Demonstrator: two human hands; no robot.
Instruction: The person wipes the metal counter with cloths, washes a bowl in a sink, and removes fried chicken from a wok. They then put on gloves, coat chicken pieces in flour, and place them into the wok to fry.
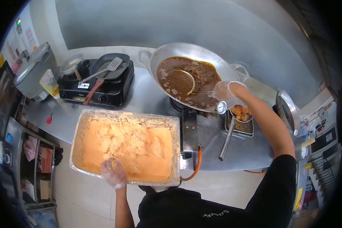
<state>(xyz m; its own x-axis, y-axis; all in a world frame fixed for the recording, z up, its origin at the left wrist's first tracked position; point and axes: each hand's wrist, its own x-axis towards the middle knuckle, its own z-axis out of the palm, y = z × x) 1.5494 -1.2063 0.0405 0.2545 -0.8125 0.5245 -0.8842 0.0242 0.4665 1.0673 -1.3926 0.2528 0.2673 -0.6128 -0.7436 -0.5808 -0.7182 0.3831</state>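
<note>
My right hand [226, 91], in a clear plastic glove, is closed on the wire handle of a round skimmer [182, 81]. The skimmer's mesh bowl sits in the dark oil [209, 70] of a large two-handled wok [212, 53]. My left hand [114, 173], also gloved and dusted with breading, reaches over the near rim of a clear plastic tub [174, 152]. Its fingers curl at the orange breading flour [91, 148]; what they grip is hard to make out. Coated pieces [129, 135] lie heaped in the tub.
A dial thermometer [221, 107] sits at the wok's near right rim. Beside it, fried pieces [240, 112] fill a long-handled strainer [228, 138] over a wire basket [247, 130]. At left, a black stove [110, 97] carries a pan and slotted turner [114, 64]. An orange hose [199, 163] hangs down.
</note>
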